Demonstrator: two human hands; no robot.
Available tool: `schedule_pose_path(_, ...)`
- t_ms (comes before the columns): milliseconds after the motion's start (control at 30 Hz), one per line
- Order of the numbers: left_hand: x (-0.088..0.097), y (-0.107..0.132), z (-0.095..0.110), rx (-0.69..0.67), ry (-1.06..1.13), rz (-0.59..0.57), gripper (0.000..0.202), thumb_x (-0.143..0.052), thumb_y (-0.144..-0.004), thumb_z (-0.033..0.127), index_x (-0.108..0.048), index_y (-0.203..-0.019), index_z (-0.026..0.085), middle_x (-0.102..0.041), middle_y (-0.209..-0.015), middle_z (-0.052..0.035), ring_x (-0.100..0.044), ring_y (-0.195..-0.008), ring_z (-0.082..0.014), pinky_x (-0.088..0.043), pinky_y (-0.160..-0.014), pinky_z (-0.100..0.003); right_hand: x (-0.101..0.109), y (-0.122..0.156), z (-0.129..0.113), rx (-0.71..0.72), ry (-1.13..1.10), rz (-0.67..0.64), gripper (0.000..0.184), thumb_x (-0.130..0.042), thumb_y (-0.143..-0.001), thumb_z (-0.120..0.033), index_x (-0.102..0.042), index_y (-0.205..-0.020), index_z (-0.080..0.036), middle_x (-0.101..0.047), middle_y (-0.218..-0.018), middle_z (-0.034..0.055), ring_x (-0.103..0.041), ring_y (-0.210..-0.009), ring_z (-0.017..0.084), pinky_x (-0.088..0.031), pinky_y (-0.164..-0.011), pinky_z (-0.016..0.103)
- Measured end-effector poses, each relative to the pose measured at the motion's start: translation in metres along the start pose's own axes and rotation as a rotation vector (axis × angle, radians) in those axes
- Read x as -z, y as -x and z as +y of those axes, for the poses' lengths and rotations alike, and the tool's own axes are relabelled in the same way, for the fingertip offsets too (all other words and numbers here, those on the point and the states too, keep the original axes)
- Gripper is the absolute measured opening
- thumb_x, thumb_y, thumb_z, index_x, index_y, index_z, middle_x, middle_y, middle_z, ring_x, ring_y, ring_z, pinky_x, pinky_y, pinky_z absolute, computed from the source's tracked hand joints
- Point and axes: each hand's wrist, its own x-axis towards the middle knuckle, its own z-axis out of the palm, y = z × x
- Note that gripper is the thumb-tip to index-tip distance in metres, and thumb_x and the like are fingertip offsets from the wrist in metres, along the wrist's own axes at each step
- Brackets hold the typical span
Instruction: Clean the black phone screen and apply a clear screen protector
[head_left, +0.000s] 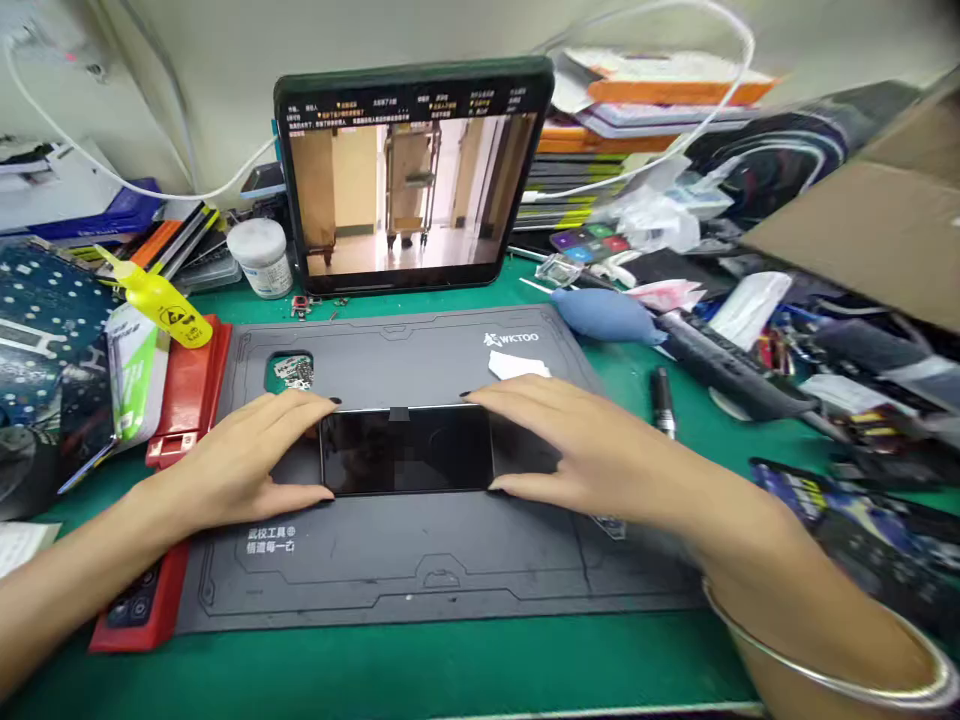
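One black smartphone is gripped at its ends by two hands, the left hand and the right hand, above one grey WKTOO mat. Beyond lie one tablet, one white jar and one blue air blower on the green surface.

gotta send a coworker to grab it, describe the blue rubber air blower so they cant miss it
Start at the grey WKTOO mat in front of the tablet. Just off its upper right corner, on the green bench cover, lies the blue rubber air blower. It is the only soft, rounded blue bulb there, unlike the thin black pen-like tool below it.
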Motion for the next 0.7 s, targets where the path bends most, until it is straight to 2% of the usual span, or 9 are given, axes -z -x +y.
schedule_pose_path(233, -0.001, -0.0008, 0.0022, -0.029, 0.015, 0.04, 0.052, -0.065, -0.094, 0.041, -0.045, -0.134, 0.015, -0.061, -0.127, -0.0151, -0.063, -0.114, -0.0276, -0.055, -0.095, -0.038, 0.0, 0.0003, -0.0001, -0.017, 0.004, -0.004, 0.055, -0.072, -0.083, -0.033, -0.057, -0.133, -0.014, -0.068, -0.128, 0.0154, -0.065, -0.117, 0.033, -0.056, -0.096, 0.048)
schedule_pose_path(700, -0.0035, -0.0008, 0.0, -0.004, 0.04, -0.002, 0.054, -0.064, -0.094, 0.044, -0.044, -0.135, 0.016, -0.06, -0.128, -0.0158, -0.062, -0.115, -0.0295, -0.056, -0.095, -0.042, -0.0016, -0.0005, -0.0039, 0.023, -0.026, 0.055, 0.059, -0.076, -0.081, -0.026, -0.052, -0.134, -0.018, -0.064, -0.132, 0.0148, -0.064, -0.119, 0.031, -0.057, -0.098, 0.047)
